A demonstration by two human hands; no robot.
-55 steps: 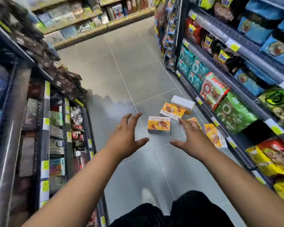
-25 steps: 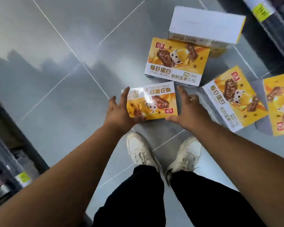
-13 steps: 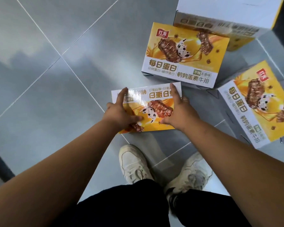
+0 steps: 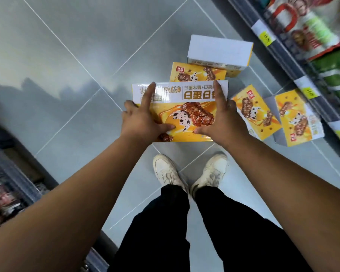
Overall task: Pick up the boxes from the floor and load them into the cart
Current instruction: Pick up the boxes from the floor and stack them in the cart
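A yellow and white snack box is lifted off the grey tiled floor, held between both hands. My left hand grips its left end, index finger along the top face and thumb on the front. My right hand grips the right end the same way. On the floor behind and to the right lie several more boxes: one partly hidden behind the held box, a white-topped one, and two by the shelf base. No cart is in view.
A shelf with snack bags and yellow price tags runs along the right. Another shelf unit stands at the left. My white shoes and black trousers are below the held box. Open floor stretches ahead left.
Both hands closed on the nearest box and raised it off the floor toward me. The view has risen, so the right shelf shows again.
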